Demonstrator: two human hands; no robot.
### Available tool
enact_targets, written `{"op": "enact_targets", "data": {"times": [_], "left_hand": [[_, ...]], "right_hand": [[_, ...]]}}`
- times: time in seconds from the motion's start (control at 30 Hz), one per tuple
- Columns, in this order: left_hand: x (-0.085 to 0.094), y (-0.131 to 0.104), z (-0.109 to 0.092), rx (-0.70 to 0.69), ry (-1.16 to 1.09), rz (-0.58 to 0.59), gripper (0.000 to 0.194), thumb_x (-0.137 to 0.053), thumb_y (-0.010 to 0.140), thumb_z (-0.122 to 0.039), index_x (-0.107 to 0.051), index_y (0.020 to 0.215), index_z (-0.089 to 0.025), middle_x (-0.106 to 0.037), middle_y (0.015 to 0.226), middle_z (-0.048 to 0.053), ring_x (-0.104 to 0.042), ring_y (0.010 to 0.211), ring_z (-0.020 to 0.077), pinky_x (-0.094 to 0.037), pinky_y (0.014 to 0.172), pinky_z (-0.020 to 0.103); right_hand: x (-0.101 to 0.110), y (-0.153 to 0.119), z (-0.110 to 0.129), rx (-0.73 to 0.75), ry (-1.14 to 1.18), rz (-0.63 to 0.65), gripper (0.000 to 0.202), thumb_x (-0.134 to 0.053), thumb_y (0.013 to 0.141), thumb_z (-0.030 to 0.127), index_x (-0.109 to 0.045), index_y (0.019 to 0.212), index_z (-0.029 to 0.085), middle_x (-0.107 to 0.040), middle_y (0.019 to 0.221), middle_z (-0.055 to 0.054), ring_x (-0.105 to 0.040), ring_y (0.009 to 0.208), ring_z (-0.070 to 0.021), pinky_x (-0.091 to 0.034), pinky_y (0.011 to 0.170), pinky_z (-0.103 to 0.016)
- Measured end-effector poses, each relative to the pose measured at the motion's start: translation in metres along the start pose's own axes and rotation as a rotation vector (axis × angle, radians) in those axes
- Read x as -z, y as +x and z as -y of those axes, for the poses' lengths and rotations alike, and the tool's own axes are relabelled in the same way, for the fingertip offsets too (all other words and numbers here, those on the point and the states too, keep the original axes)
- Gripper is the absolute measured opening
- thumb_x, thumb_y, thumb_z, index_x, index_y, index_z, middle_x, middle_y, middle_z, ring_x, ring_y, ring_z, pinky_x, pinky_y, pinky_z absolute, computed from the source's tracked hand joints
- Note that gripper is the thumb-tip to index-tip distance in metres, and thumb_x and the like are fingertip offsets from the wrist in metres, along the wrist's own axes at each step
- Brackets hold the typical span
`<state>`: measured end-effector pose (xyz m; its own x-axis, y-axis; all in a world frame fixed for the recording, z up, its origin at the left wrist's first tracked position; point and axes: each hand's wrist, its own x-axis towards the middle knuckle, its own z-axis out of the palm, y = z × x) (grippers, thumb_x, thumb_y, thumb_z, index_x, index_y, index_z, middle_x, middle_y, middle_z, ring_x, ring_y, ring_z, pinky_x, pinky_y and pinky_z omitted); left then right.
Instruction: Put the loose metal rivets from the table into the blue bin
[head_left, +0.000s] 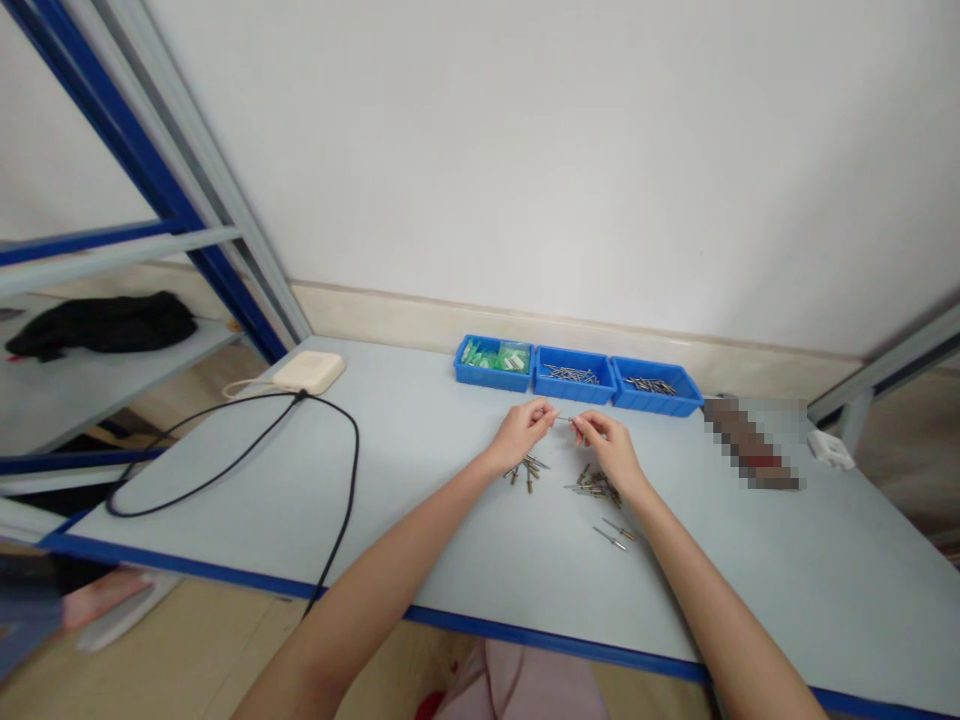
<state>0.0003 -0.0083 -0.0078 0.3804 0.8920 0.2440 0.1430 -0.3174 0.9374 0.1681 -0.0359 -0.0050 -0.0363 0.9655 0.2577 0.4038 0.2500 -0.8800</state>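
Above the table (pixel 420 430), left hand (pixel 523 432) and right hand (pixel 609 447) pinch one pin (pixel 564 419), perhaps a rivet; two piles (pixel 596 485) lie loose, blue trays (pixel 576 391) hold similar pieces.

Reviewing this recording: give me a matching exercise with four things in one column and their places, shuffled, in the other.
1. held-up metal piece
2. black cable
3. cream box
4. black cloth

A. on the shelf at left
B. looped on the table, crossing its front edge
C. between the left hand and right hand
D. near the table's back left corner

Pairs: 1-C, 2-B, 3-D, 4-A
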Motion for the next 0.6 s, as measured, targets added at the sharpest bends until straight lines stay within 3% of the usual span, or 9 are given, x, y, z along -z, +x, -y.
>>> {"op": "enact_targets", "data": {"times": [0.1, 0.2, 0.4, 0.6], "left_hand": [[-0.0017, -0.0003, -0.0002, -0.008, 0.001, -0.002, 0.038, -0.046, 0.083, -0.046, -0.04, 0.059, -0.017, -0.034, 0.051, -0.006, -0.03, 0.047, 0.007, -0.022, 0.047, 0.02], [-0.002, -0.0007, -0.0024, 0.009, -0.014, 0.002, 0.038, -0.046, 0.083, -0.047, -0.043, 0.06, -0.017, -0.036, 0.049, -0.006, -0.032, 0.046, 0.0074, -0.024, 0.047, 0.02], [-0.0002, -0.0006, -0.0062, 0.029, -0.04, -0.004, 0.031, -0.048, 0.081, -0.046, -0.051, 0.072, -0.017, -0.042, 0.048, -0.007, -0.038, 0.045, 0.0082, -0.03, 0.049, 0.02], [-0.0011, -0.0016, -0.005, 0.044, -0.029, 0.024, 0.037, -0.048, 0.08, -0.047, -0.043, 0.059, -0.017, -0.037, 0.047, -0.006, -0.033, 0.043, 0.0065, -0.026, 0.045, 0.02]], "right_hand": [[-0.0008, -0.0014, 0.0028, 0.006, 0.0, -0.008, 0.039, -0.043, 0.085, 0.047, -0.052, 0.059, 0.019, -0.049, 0.051, 0.002, -0.046, 0.053, -0.0146, -0.034, 0.057, -0.026], [-0.0014, -0.0018, 0.0033, 0.025, -0.026, -0.009, 0.04, -0.039, 0.087, 0.046, -0.048, 0.058, 0.019, -0.05, 0.054, 0.001, -0.047, 0.055, -0.0147, -0.035, 0.058, -0.026], [0.0001, 0.0001, -0.0002, 0.057, -0.087, -0.029, 0.028, -0.043, 0.084, 0.043, -0.058, 0.077, 0.02, -0.059, 0.063, -0.001, -0.052, 0.062, -0.0171, -0.039, 0.065, -0.028], [0.002, 0.0, -0.0016, 0.019, -0.157, -0.019, 0.041, -0.039, 0.085, 0.049, -0.049, 0.059, 0.019, -0.046, 0.051, 0.001, -0.043, 0.053, -0.0148, -0.031, 0.054, -0.026]]}}
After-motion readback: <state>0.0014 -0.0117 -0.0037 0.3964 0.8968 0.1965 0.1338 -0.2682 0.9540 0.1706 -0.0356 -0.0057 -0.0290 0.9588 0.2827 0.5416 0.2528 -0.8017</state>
